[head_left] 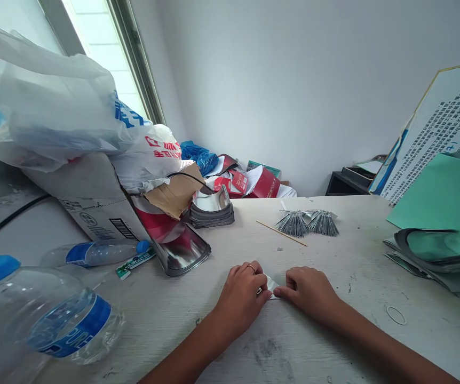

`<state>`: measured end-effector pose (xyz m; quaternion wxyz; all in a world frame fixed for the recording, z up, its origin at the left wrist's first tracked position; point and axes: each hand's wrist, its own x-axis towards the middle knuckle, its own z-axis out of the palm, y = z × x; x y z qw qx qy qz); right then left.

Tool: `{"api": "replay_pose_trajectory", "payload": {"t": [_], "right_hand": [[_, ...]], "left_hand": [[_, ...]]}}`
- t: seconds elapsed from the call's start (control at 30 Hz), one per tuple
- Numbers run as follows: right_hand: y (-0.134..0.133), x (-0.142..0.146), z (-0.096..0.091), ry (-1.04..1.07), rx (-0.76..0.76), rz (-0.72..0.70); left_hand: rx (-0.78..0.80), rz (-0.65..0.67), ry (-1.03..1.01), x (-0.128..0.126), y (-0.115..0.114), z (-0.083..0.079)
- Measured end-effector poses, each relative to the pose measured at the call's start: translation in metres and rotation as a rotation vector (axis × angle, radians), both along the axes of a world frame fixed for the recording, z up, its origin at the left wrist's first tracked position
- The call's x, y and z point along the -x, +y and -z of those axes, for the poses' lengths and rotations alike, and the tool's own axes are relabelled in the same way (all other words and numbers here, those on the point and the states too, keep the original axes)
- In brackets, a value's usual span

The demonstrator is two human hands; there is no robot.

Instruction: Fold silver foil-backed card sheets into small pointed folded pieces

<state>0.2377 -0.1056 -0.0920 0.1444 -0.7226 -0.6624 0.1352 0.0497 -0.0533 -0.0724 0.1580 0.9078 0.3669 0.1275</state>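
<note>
A small piece of silvery paper [270, 286], partly folded to a slanted edge, lies on the table between my hands. My left hand [243, 290], with a ring on one finger, has its fingers curled and pinches the paper's left side. From the right, my right hand [309, 290] is closed too, its thumb pressing the paper's lower right corner against the table. Much of the paper is hidden under my fingers. Beyond the hands lie two fanned bundles of narrow silvery folded pieces [308, 223] and a thin wooden stick [281, 233].
Left stand a large water bottle [73, 325], a smaller bottle lying down [102, 252], a green tube [136, 263] and a carton [94, 202] under plastic bags. Stacked silvery sheets [212, 210] sit behind. Right are green sheets [442, 202] and a rubber band [396, 315].
</note>
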Motion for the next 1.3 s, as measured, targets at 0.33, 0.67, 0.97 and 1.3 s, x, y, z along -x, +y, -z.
{"api": "replay_pose_trajectory", "payload": {"t": [0.33,0.67,0.97,1.3], "right_hand": [[0.002,0.001,0.002,-0.022,-0.001,0.011],[0.001,0.002,-0.002,-0.022,0.017,0.023],[0.004,0.004,-0.003,-0.038,0.044,0.038],[0.005,0.005,-0.009,-0.065,0.097,0.042]], "left_hand": [[-0.05,0.001,0.02,-0.001,-0.003,0.0],[-0.055,0.008,0.05,-0.003,-0.005,-0.002],[-0.084,-0.006,0.077,-0.004,-0.004,0.001],[0.037,-0.06,-0.032,-0.002,-0.002,-0.002]]}}
